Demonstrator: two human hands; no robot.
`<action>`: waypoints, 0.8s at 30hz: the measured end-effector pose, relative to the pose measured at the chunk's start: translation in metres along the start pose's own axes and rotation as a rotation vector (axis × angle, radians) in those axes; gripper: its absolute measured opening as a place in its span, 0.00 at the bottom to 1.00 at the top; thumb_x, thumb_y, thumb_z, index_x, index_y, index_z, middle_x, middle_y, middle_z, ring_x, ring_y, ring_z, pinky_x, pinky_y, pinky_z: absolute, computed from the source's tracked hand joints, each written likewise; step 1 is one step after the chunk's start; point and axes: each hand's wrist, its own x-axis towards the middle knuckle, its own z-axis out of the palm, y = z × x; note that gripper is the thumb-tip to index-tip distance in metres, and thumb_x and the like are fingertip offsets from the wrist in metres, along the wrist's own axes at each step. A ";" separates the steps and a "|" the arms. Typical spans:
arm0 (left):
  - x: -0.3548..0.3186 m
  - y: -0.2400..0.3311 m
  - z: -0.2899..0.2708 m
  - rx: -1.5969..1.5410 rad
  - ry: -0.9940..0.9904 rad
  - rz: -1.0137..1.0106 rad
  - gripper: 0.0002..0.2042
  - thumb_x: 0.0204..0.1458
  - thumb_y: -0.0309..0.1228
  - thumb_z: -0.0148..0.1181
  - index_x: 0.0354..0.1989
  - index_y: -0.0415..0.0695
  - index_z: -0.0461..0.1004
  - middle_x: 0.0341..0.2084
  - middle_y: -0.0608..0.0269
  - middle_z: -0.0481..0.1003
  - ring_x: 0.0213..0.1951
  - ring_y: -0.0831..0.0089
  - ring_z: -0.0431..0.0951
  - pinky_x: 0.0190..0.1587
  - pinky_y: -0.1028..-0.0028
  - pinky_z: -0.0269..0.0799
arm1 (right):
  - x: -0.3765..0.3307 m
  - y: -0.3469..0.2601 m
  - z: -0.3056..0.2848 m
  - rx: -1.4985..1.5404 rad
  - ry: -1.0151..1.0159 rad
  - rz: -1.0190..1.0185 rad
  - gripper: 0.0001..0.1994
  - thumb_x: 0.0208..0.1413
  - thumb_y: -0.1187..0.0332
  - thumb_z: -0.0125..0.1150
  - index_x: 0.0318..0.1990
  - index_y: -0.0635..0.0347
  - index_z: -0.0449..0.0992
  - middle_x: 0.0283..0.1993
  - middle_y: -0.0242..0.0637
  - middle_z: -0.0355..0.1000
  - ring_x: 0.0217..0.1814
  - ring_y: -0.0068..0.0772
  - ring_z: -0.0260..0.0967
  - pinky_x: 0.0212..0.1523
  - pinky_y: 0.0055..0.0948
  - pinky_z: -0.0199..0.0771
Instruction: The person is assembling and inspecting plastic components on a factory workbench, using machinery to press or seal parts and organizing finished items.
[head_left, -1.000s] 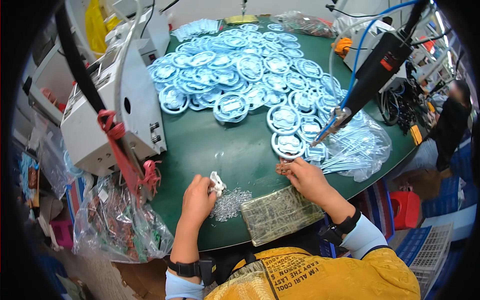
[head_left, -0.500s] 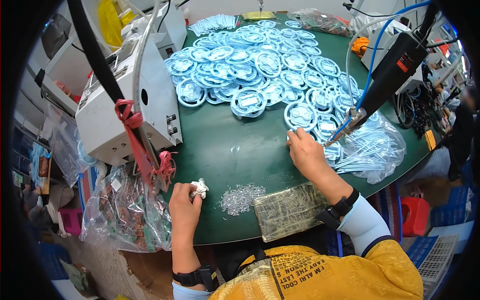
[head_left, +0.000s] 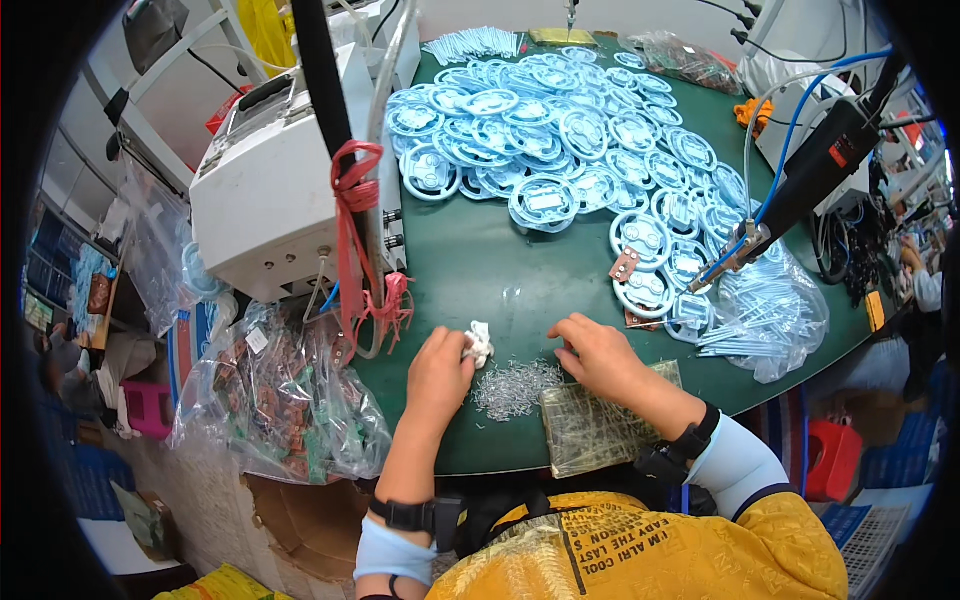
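Note:
My left hand (head_left: 440, 368) pinches a small crumpled white wad (head_left: 480, 345) at its fingertips, beside a heap of small silvery pins or screws (head_left: 514, 390). To the right, my right hand (head_left: 603, 357) hovers near that heap with thumb and forefinger apart and nothing visible between them. Under its wrist lies a flat block wrapped in clear yellowish tape (head_left: 590, 432). Beyond it, a small brown board (head_left: 624, 264) rests on a light-blue steering-wheel-shaped plastic part (head_left: 644, 290). Another brown piece partly shows by that part's lower edge.
A large pile of light-blue wheel parts (head_left: 540, 120) covers the far table. Right are a black tool on an arm (head_left: 810, 170) and a bag of pale-blue sticks (head_left: 765, 320). Left stand a white machine box (head_left: 270, 190), a pole with pink ties (head_left: 357, 200) and a bag of boards (head_left: 290, 400).
My right hand has drawn back from the wheel parts toward the heap, uncovering the brown board. My left hand has moved right, closer to the heap, with the white wad. The view has shifted.

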 end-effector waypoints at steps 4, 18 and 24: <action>0.013 0.010 0.017 0.071 -0.113 0.013 0.08 0.42 0.22 0.62 0.32 0.42 0.74 0.32 0.55 0.71 0.37 0.54 0.75 0.38 0.59 0.73 | -0.002 -0.001 -0.006 -0.009 0.038 0.012 0.11 0.51 0.72 0.60 0.43 0.56 0.71 0.38 0.39 0.70 0.38 0.49 0.72 0.36 0.44 0.72; 0.046 -0.032 0.013 0.056 0.108 0.107 0.09 0.46 0.22 0.60 0.37 0.38 0.75 0.32 0.55 0.70 0.36 0.56 0.75 0.39 0.62 0.71 | 0.003 -0.004 -0.013 0.093 0.114 -0.012 0.15 0.51 0.76 0.59 0.48 0.59 0.71 0.40 0.43 0.72 0.36 0.46 0.73 0.34 0.40 0.72; -0.014 -0.036 -0.019 0.360 0.189 0.025 0.08 0.49 0.22 0.58 0.38 0.38 0.76 0.31 0.54 0.69 0.38 0.54 0.71 0.40 0.59 0.68 | -0.014 0.009 -0.030 0.048 0.103 0.031 0.15 0.52 0.76 0.58 0.48 0.58 0.71 0.40 0.42 0.71 0.35 0.46 0.73 0.34 0.40 0.72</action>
